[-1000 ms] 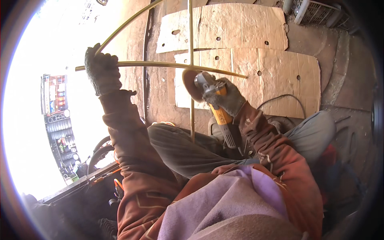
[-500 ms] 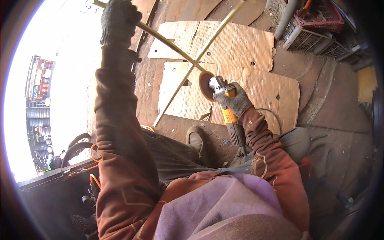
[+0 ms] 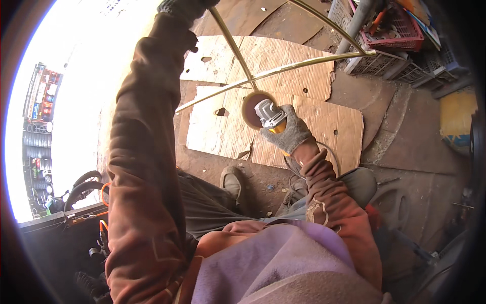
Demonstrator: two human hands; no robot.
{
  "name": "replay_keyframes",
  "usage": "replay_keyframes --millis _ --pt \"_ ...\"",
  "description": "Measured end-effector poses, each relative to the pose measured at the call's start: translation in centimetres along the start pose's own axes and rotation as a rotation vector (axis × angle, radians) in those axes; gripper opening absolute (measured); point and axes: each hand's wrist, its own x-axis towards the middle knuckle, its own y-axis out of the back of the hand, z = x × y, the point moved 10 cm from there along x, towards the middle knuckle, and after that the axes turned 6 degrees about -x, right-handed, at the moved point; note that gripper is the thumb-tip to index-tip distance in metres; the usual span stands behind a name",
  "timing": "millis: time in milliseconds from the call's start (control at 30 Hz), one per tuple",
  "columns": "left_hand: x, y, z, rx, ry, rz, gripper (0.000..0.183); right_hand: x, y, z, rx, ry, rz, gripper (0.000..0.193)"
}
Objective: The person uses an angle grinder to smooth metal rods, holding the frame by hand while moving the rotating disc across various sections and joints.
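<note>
At the top edge, my left hand (image 3: 184, 7), in a dark grey glove, is closed on a brass-coloured metal frame (image 3: 236, 49) of thin joined bars; its fingers are partly cut off by the picture's edge. My right hand (image 3: 290, 133), in a grey knitted glove, grips an angle grinder (image 3: 270, 114) with a silver head and yellow body. The grinder's round brownish disc (image 3: 250, 113) is at the short bar end just below where two bars cross. Whether disc and bar touch, I cannot tell.
Cardboard sheets (image 3: 309, 119) lie on the brown floor under the frame. Grey plastic crates (image 3: 377, 68) and a red basket (image 3: 405, 43) with odds and ends stand at the far right. A cable loops beside my right wrist. My shoe (image 3: 232, 182) is near the cardboard.
The frame has swung round, and a further bar and joint now show at the right. My left hand has moved up and right. The grinder has turned and shifted slightly left.
</note>
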Motion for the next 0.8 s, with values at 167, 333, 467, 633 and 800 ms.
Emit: replay_keyframes --millis 167,333,467,633,800 --pt "-1.4 -4.1 1.5 0.140 0.277 0.387 0.014 0.5 1.3 -0.8 -0.294 -0.008 -0.037 0.069" --pt "-0.6 -4.1 1.0 0.058 0.259 0.357 0.014 0.7 3.9 -4.4 -0.280 0.138 0.087 0.069" --pt "-1.2 -5.2 1.2 0.151 0.282 0.350 0.015 0.6 3.4 -1.8 -0.284 0.073 0.059 0.071" --pt "-1.4 -4.5 1.7 0.279 0.226 0.253 0.016 -0.1 2.9 -0.5 -0.260 -0.026 0.056 0.070" --pt "0.2 -1.5 -0.4 -0.078 0.163 0.125 0.026 0.2 2.8 -1.3 0.118 0.049 0.103 0.068"
